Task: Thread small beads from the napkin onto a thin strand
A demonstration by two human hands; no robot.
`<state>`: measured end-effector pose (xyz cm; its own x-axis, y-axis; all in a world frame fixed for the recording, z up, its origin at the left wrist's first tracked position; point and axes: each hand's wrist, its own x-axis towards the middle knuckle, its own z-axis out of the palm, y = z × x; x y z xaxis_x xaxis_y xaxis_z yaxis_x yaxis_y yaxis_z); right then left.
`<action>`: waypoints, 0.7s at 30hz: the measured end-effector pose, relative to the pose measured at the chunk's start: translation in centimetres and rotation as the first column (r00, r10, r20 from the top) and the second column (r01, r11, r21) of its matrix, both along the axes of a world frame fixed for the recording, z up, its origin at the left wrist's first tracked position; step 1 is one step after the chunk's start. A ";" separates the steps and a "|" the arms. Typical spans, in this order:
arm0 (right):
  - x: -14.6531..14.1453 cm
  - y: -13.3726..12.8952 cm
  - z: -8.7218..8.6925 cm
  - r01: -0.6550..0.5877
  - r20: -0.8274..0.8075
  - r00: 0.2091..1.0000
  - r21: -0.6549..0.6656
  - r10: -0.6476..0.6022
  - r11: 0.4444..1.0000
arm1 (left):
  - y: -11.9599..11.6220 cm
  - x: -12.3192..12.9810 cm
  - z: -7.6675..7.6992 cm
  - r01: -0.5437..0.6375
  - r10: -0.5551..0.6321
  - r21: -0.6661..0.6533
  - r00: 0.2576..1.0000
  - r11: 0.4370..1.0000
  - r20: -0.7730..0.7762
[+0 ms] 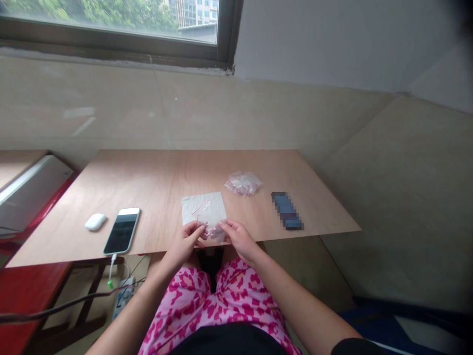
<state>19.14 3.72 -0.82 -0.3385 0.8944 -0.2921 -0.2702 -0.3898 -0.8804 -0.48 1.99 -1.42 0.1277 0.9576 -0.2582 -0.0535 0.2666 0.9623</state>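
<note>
Near the table's front edge, my left hand (191,234) and my right hand (237,236) pinch a small clear plastic bag (213,232) from its two sides. Small pink pieces show inside it, too small to name. A red line, like a zip strip, stands out beside my left fingertips. Just beyond my hands a whitish, flat sheet or bag (187,207) lies on the table, with another small clear bag (202,206) with a red strip on top. Farther back and to the right is a pile of clear bags (243,183) with pinkish contents.
On the wooden table (162,172), a white earbud case (95,222) and a phone (122,230) with a charging cable (112,268) are at left. A pixelated dark phone-like object (287,211) lies at right. A wall (199,113) borders the back.
</note>
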 end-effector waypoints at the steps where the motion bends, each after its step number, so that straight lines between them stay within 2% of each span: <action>1: 0.1 0.1 0.0 0.005 -0.005 1.000 -0.002 -0.005 1.000 | 0.1 0.0 0.0 0.001 -0.001 0.006 1.000 1.000 -0.006; 9: 0.7 0.9 -1.0 0.060 0.010 0.998 0.010 -0.060 0.998 | 0.4 -0.3 -0.1 -0.018 0.021 0.039 0.997 0.999 -0.072; 12: 1.8 2.5 -1.4 0.106 0.052 0.993 0.063 -0.109 0.992 | 0.4 -0.5 -0.3 -0.037 0.042 0.046 0.993 0.998 -0.108; 15: 4.4 5.1 -1.9 0.199 0.160 0.963 0.113 -0.216 0.973 | 0.3 -0.7 -0.3 -0.026 0.035 0.076 0.991 0.997 -0.130; 17: 6.7 6.5 -2.2 0.261 0.343 0.884 0.204 -0.319 0.943 | 0.2 -0.8 -0.2 -0.020 0.032 0.096 0.991 0.995 -0.130; 18: 7.7 6.9 -2.3 0.270 0.451 0.807 0.291 -0.381 0.918 | 0.1 -0.8 -0.1 -0.020 0.032 0.100 0.992 0.995 -0.125; 20: 8.9 7.1 -2.1 0.233 0.581 0.646 0.467 -0.494 0.853 | 0.0 -0.7 0.1 -0.023 0.034 0.100 0.993 0.995 -0.113; 21: 9.1 6.8 -1.9 0.199 0.599 0.592 0.540 -0.539 0.818 | -0.1 -0.7 0.2 -0.021 0.031 0.096 0.994 0.995 -0.107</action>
<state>28.23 10.47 -2.75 0.2057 0.9727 0.1071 0.4495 0.0033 -0.8933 -1.20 1.87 -1.20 0.0785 0.9810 -0.1773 0.0462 0.1741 0.9837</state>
